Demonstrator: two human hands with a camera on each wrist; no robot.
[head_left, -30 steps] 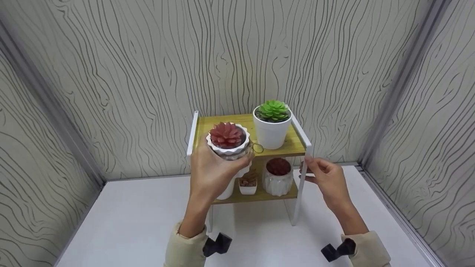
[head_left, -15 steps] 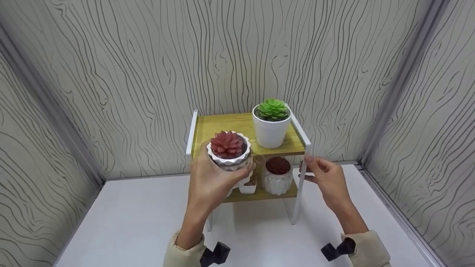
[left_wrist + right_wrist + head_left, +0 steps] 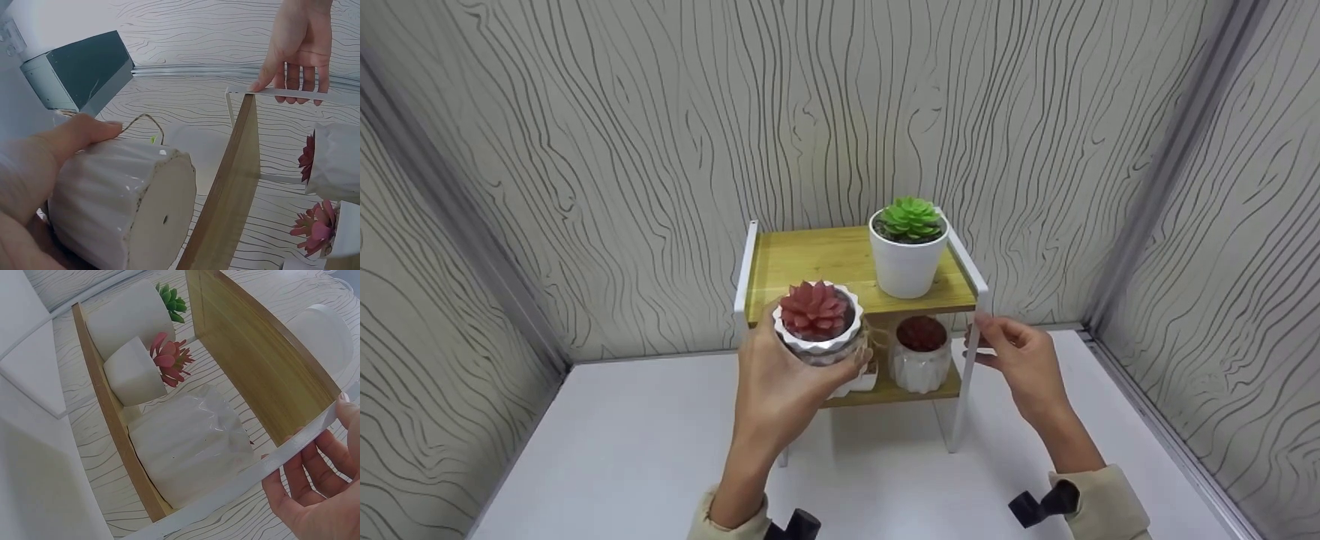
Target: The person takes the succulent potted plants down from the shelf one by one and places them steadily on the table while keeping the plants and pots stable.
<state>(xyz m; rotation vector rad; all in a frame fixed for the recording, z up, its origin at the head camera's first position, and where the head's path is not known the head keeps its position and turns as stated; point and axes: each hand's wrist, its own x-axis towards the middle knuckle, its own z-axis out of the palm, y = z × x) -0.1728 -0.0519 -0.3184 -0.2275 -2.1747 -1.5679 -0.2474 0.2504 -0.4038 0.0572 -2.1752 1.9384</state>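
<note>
Pot [image 3: 121, 203] (fluted) in left grip [image 3: 781, 375]

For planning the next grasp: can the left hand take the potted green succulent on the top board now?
Probably not: the left hand grips the scalloped pot. Otherwise, the way to the green succulent over the top board looks free.

The left hand [image 3: 780, 394] grips a scalloped pot [image 3: 819, 347] with a red plant [image 3: 813, 310], held in front of the shelf [image 3: 810, 255]. The right hand [image 3: 1021, 360] holds the shelf's right frame. A green plant [image 3: 911, 217] in a smooth pot [image 3: 907, 268] stands on the top board; below it sits a ribbed pot [image 3: 921, 372]. The shelf stands on a white counter [image 3: 645, 435].
</note>
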